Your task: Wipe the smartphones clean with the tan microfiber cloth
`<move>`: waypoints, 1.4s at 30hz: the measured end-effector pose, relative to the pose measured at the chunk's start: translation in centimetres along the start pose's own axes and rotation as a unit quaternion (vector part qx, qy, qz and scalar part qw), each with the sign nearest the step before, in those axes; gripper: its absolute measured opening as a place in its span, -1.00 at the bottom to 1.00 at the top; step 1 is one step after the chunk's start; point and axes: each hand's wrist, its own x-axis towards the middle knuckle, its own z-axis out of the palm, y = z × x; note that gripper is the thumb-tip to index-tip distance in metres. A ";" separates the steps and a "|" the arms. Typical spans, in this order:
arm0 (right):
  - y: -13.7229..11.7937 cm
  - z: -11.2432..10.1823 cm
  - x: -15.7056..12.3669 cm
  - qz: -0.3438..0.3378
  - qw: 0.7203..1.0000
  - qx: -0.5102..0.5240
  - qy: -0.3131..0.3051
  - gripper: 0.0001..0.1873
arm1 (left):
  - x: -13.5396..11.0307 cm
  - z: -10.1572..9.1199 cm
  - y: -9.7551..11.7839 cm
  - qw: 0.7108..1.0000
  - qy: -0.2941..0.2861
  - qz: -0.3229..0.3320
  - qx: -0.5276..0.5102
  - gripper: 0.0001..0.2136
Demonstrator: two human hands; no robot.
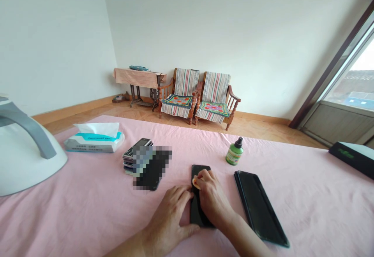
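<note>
Pressing a small pale orange pad [194, 182] onto a dark phone [195, 206]

Lying flat at the lower centre of the frame, the phone rests on a pink cloth [102, 210], its long side running up and down the picture. The right hand [214, 196] covers much of its right side, fingers bunched narrowly around the pad near the phone's upper part. The left hand [171, 218] sits at the lower left edge of the phone, thumb and fingers spread wide apart, fingertips touching the long side.

Just right of the hands, a larger dark tablet-like device [263, 206] lies slanted, with a green spray bottle [234, 155] upright above it in the frame. Left of centre, a stack of phones [137, 149] stands beside another dark device [157, 167], both partly hidden by pixelation. Farther left are a tissue pack [93, 143] and, at the left edge, a white object with a grey handle [29, 159]. At the right edge sits a black box [350, 161]. Two wooden armchairs [217, 101] with striped covers stand against the wall [187, 23] in the upper middle.
</note>
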 end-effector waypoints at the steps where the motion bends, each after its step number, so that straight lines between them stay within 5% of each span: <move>1: -0.1 0.0 -0.5 -0.002 1.000 0.007 -0.001 -0.68 | 0.0 0.1 -0.1 1.000 -0.001 0.000 -0.004 -0.43; 8: -0.3 -0.4 -0.5 0.009 1.000 -0.008 -0.005 -0.66 | -0.1 1.1 -1.3 1.000 0.023 -0.015 0.013 -0.25; 27: -1.3 -0.6 -2.3 -0.007 0.997 0.073 -0.026 -0.64 | 0.2 0.7 -0.6 0.999 0.026 -0.042 0.014 -0.33; 35: -0.4 -0.2 0.2 -0.016 0.999 0.034 -0.001 -0.60 | 0.0 0.8 -0.7 0.998 0.046 -0.037 0.013 -0.26; 42: -0.4 0.1 -1.1 -0.029 0.997 0.065 -0.012 -0.61 | 0.1 0.8 -0.9 0.999 0.040 -0.025 0.021 -0.31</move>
